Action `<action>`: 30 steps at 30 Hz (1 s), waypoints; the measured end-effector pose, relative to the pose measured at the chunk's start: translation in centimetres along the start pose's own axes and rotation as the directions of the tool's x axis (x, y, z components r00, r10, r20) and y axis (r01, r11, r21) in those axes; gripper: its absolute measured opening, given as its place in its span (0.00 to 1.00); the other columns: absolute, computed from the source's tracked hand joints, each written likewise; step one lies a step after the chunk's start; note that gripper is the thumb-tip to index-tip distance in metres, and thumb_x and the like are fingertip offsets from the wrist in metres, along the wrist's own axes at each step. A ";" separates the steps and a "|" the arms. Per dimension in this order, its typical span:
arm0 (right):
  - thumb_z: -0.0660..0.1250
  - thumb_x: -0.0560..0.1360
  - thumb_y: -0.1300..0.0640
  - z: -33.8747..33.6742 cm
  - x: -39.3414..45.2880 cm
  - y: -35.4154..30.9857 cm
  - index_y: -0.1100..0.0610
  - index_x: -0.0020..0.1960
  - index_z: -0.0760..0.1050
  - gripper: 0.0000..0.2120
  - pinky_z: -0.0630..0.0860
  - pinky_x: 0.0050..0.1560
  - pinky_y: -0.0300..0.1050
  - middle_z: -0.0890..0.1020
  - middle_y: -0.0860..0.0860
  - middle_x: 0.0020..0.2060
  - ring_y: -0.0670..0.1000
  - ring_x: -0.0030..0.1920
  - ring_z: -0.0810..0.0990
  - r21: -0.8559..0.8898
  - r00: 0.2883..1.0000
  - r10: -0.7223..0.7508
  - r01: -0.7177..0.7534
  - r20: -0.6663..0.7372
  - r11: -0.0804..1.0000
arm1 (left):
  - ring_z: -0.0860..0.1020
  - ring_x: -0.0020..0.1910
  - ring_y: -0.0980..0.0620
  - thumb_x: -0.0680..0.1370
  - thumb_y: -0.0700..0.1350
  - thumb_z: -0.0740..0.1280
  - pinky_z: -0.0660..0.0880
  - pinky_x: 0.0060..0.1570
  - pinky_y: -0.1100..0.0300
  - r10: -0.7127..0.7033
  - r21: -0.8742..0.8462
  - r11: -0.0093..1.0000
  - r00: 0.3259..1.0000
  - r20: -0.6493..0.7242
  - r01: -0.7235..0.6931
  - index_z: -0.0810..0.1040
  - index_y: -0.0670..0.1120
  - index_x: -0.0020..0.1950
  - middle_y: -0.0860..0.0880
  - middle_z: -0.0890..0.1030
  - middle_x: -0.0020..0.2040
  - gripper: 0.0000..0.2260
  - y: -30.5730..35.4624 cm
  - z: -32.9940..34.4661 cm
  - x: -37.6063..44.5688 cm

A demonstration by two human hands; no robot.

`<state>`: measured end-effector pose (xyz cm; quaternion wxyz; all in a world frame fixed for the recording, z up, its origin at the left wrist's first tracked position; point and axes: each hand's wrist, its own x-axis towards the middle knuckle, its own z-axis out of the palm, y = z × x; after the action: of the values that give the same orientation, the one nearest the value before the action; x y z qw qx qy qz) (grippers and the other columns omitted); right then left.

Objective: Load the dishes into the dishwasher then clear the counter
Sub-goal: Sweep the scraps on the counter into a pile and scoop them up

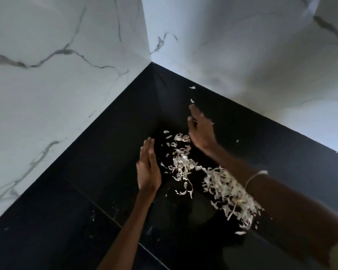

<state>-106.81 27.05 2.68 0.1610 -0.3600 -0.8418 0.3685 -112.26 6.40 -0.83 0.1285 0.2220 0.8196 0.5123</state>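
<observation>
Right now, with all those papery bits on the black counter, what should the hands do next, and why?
Probably bring the left hand and right hand together to gather the peels. Both hands are open on either side of them, and stray bits still lie farther back on the counter.

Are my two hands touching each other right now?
Apart. The head view shows dark counter and pale peel scraps between the left hand and right hand.

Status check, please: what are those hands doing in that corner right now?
Left hand and right hand open, flanking the pale peelings. Peelings scattered on black counter. Nothing blocking.
</observation>
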 end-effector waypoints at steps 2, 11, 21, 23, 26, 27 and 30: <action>0.57 0.82 0.57 -1.0 5.4 1.3 0.60 0.76 0.64 0.22 0.56 0.76 0.44 0.66 0.55 0.74 0.54 0.75 0.64 -0.118 0.997 -0.050 0.056 0.053 0.991 | 0.58 0.76 0.62 0.85 0.53 0.48 0.56 0.77 0.58 0.007 0.034 0.999 1.000 0.009 -0.007 0.66 0.48 0.76 0.55 0.65 0.76 0.22 0.2 0.1 0.4; 0.54 0.82 0.59 -0.2 14.8 4.1 0.67 0.76 0.59 0.24 0.52 0.77 0.52 0.60 0.64 0.75 0.61 0.77 0.59 -0.378 0.941 -0.220 0.307 0.257 0.873 | 0.51 0.71 0.76 0.86 0.47 0.49 0.56 0.76 0.59 -0.012 0.142 0.990 0.997 0.071 0.001 0.65 0.47 0.76 0.55 0.64 0.76 0.19 1.4 0.0 0.3; 0.49 0.85 0.52 -0.7 -4.7 1.9 0.54 0.80 0.50 0.25 0.42 0.77 0.39 0.51 0.48 0.79 0.44 0.78 0.45 -0.050 0.633 -0.449 0.611 0.630 0.790 | 0.51 0.79 0.57 0.84 0.52 0.43 0.51 0.78 0.55 0.134 0.359 0.908 0.963 0.235 -0.214 0.57 0.44 0.79 0.49 0.58 0.79 0.25 1.0 0.5 0.1; 0.50 0.85 0.51 -1.5 -7.2 2.3 0.53 0.79 0.54 0.23 0.48 0.78 0.40 0.55 0.47 0.78 0.43 0.78 0.50 0.005 0.604 -0.442 0.587 0.663 0.809 | 0.50 0.79 0.58 0.84 0.53 0.42 0.51 0.78 0.56 0.167 0.377 0.881 0.933 0.318 -0.286 0.56 0.45 0.79 0.50 0.56 0.80 0.25 1.0 0.4 -0.1; 0.53 0.84 0.46 -2.7 -6.6 2.4 0.53 0.72 0.70 0.20 0.74 0.66 0.52 0.69 0.43 0.72 0.54 0.66 0.76 0.054 0.703 -0.394 0.453 0.592 0.890 | 0.54 0.78 0.57 0.85 0.55 0.43 0.57 0.76 0.57 0.161 0.286 0.910 0.891 0.425 -0.301 0.57 0.50 0.79 0.54 0.58 0.79 0.24 0.9 0.0 -0.6; 0.54 0.84 0.47 -2.8 -5.7 2.1 0.54 0.70 0.73 0.19 0.77 0.62 0.54 0.73 0.44 0.70 0.54 0.63 0.79 0.077 0.762 -0.395 0.418 0.514 0.905 | 0.56 0.78 0.57 0.85 0.55 0.44 0.59 0.75 0.57 0.159 0.245 0.926 0.886 0.436 -0.287 0.57 0.51 0.79 0.55 0.59 0.79 0.24 0.9 -0.1 -0.7; 0.55 0.84 0.51 -1.1 -2.7 0.5 0.55 0.73 0.68 0.20 0.65 0.73 0.52 0.70 0.49 0.73 0.46 0.73 0.67 0.029 0.825 -0.366 0.393 0.431 0.919 | 0.57 0.78 0.56 0.85 0.55 0.45 0.58 0.75 0.58 0.111 0.109 0.982 0.944 0.312 -0.152 0.57 0.51 0.79 0.54 0.60 0.78 0.23 1.0 -0.1 -0.6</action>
<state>-104.14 25.89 3.03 0.0315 -0.1007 -0.9218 0.3731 -111.58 6.37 0.14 0.2040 0.3605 0.8052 0.4244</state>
